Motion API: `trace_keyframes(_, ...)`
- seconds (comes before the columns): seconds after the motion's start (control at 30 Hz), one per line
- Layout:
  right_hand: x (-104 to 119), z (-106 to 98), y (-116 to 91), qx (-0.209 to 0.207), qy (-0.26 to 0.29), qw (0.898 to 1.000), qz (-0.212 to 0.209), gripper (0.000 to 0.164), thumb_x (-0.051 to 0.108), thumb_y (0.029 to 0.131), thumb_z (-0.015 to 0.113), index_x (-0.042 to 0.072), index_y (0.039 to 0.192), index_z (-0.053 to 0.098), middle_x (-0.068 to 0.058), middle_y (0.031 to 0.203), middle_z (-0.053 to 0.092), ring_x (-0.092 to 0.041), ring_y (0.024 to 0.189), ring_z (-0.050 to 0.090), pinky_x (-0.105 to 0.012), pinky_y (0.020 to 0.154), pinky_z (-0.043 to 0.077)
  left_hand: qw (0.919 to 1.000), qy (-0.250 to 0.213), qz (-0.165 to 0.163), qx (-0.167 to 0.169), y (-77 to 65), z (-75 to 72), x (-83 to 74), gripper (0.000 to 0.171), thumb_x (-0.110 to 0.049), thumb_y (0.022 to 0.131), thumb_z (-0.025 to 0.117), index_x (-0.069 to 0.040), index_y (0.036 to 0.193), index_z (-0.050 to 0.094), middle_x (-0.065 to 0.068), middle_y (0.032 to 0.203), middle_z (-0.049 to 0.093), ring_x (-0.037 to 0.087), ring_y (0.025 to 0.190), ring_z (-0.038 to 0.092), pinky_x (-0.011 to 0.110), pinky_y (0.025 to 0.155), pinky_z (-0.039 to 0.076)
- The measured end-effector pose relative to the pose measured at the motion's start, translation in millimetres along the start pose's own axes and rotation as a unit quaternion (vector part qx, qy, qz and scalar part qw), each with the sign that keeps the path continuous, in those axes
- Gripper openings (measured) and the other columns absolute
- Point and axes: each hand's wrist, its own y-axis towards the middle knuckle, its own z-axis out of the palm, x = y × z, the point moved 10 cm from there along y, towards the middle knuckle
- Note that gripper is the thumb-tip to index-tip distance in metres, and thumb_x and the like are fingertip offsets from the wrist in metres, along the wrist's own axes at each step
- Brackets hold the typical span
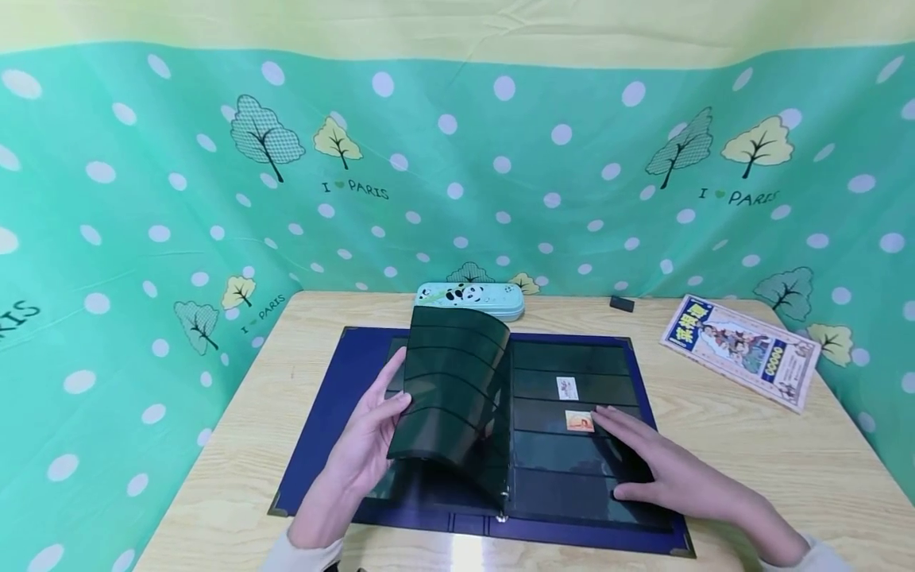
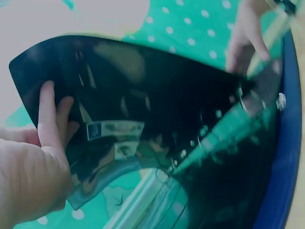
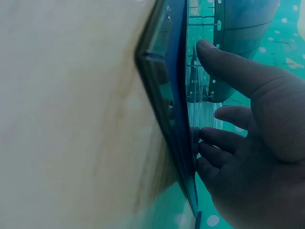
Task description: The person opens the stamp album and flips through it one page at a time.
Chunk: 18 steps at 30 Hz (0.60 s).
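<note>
Black page [image 1: 449, 381] curves up, outer edge pinched by the left hand [image 1: 362, 445]; right hand [image 1: 672, 467], fingers relaxed, touches the facing page [image 1: 550, 454]. Blue album [image 1: 325, 413] lies on the table [image 1: 236, 469], room past both side edges.

A bendy dark plastic page [image 1: 446, 389] is standing in the way over the flat blue album [image 1: 325, 405]; pale wooden table [image 1: 704, 421] is leaving room on the right.

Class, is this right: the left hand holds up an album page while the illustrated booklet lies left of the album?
Not quite: the head view shows the booklet right of the album; the left hand does hold up an album page.
</note>
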Motion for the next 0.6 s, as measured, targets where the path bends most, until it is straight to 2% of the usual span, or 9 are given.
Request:
trace_keyframes(0.07, 0.6, -0.7, -0.4, 0.001, -0.005, 1.0, -0.004, 0.096, 0.056, 0.1, 0.078, 0.017, 0.176, 0.034, -0.023, 0.178, 0.032, -0.055, 0.155, 0.039, -0.051, 0.111, 0.057, 0.9997, 0.001, 0.014, 0.018, -0.1, 1.2, -2.8, 0.084, 0.007, 0.112, 0.049, -0.015, 0.181, 0.006, -0.015, 0.111, 0.062, -0.006, 0.088, 0.069, 0.008, 0.088, 0.055)
trace_keyframes(0.17, 1.4, -1.4, -0.6, 0.002, -0.006, 1.0, -0.006, 0.098, 0.056, 0.099, 0.079, 0.015, 0.176, 0.034, -0.024, 0.177, 0.033, -0.055, 0.155, 0.041, -0.053, 0.111, 0.057, 0.9976, 0.003, 0.035, 0.059, -1.5, 4.7, -8.5, 0.087, 0.013, 0.11, 0.046, -0.013, 0.18, 0.001, -0.011, 0.084, 0.068, -0.003, 0.084, 0.071, 0.01, 0.083, 0.057)
trace_keyframes(0.23, 1.8, -1.6, 0.1, 0.003, -0.006, 1.0, -0.004, 0.1, 0.056, 0.098, 0.08, 0.015, 0.176, 0.033, -0.025, 0.177, 0.034, -0.055, 0.154, 0.042, -0.054, 0.111, 0.057, 0.9949, 0.016, 0.052, 0.085, -3.5, 6.8, -14.1, 0.087, 0.014, 0.11, 0.045, -0.012, 0.18, 0.0, -0.011, 0.081, 0.068, -0.002, 0.082, 0.07, 0.01, 0.079, 0.056)
trace_keyframes(0.37, 1.4, -0.9, 3.3, 0.007, -0.004, 1.0, 0.009, 0.103, 0.056, 0.095, 0.083, 0.016, 0.177, 0.032, -0.025, 0.176, 0.035, -0.055, 0.155, 0.042, -0.063, 0.111, 0.054, 0.9914, 0.036, 0.064, 0.108, -7.3, 8.0, -20.9, 0.085, 0.013, 0.11, 0.045, -0.013, 0.18, 0.003, -0.012, 0.078, 0.062, -0.002, 0.074, 0.066, 0.01, 0.069, 0.054)
trace_keyframes(0.47, 0.8, -0.5, 5.0, 0.009, -0.004, 1.0, 0.019, 0.105, 0.054, 0.094, 0.085, 0.016, 0.176, 0.033, -0.025, 0.176, 0.036, -0.055, 0.156, 0.041, -0.068, 0.111, 0.052, 0.9888, 0.037, 0.07, 0.126, -10.6, 11.0, -24.9, 0.086, 0.014, 0.11, 0.045, -0.014, 0.18, 0.003, -0.012, 0.076, 0.058, -0.002, 0.068, 0.061, 0.01, 0.058, 0.046)
trace_keyframes(0.6, 0.3, -0.3, 5.2, 0.013, -0.008, 1.0, 0.025, 0.104, 0.052, 0.093, 0.086, 0.015, 0.176, 0.034, -0.025, 0.176, 0.036, -0.054, 0.156, 0.041, -0.068, 0.11, 0.052, 0.9869, 0.04, 0.079, 0.136, -12.5, 12.7, -29.7, 0.086, 0.015, 0.109, 0.044, -0.015, 0.181, 0.007, -0.011, 0.074, 0.059, -0.001, 0.065, 0.06, 0.012, 0.053, 0.039)
